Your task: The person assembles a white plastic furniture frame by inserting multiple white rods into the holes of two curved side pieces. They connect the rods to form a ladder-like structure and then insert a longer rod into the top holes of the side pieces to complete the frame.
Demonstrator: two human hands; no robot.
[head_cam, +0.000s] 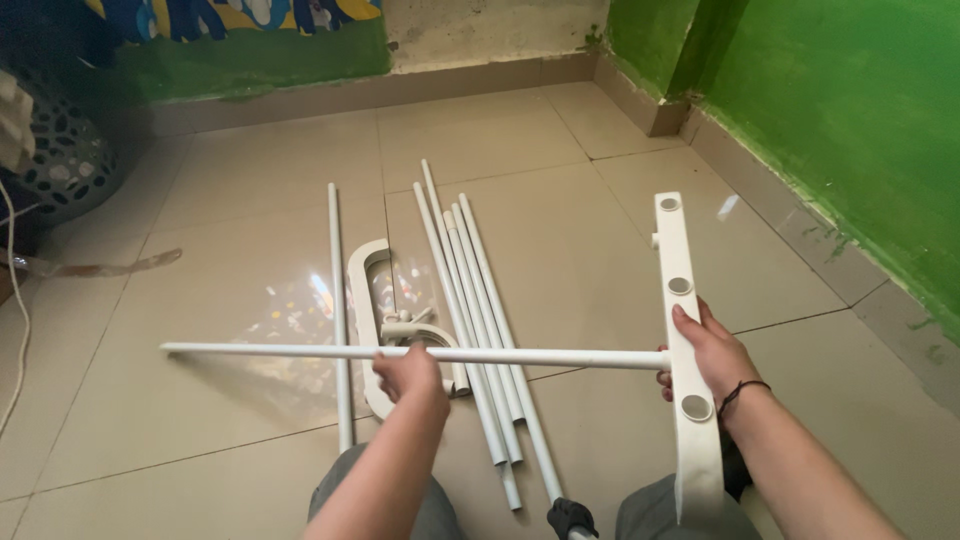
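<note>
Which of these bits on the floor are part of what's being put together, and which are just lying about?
In use: left hand gripping white rod; right hand steadying white side bar; loose white rods; curved white piece.

Lying about: perforated basket; white cord; clear plastic wrap.

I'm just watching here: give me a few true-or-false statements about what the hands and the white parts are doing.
1. The left hand grips a white rod held level. True.
2. The right hand holds a flat white bar with round holes. True.
3. The rod's end meets the bar beside the right hand. True.
4. The loose rods lie on a table. False: they lie on the tiled floor.
5. The right-hand wall is blue. False: it is green.
6. Both hands are empty. False: each holds a part.
</note>
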